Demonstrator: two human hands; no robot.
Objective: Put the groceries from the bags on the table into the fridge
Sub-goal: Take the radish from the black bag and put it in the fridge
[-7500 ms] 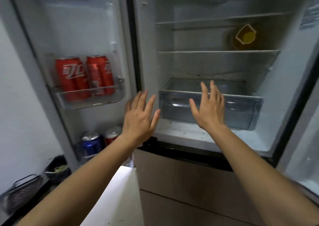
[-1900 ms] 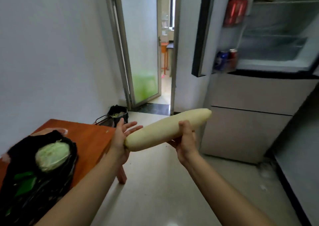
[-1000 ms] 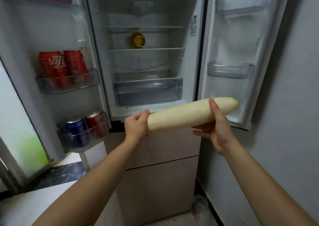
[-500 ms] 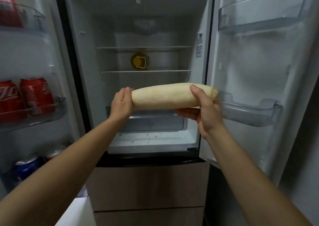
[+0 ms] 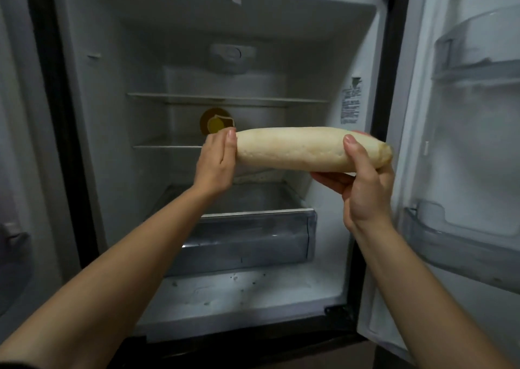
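The long pale gourd lies level before the open fridge. The left hand curls round its 9 o'clock end. The right hand grips near 3 o'clock, thumb above, fingers beneath. The crisper drawer sits at 6 o'clock below.

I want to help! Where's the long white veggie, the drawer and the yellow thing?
long white veggie (image 5: 292, 149), head view, middle of its side.
drawer (image 5: 244, 244), head view, clear front wall.
yellow thing (image 5: 215, 123), head view, its round face.
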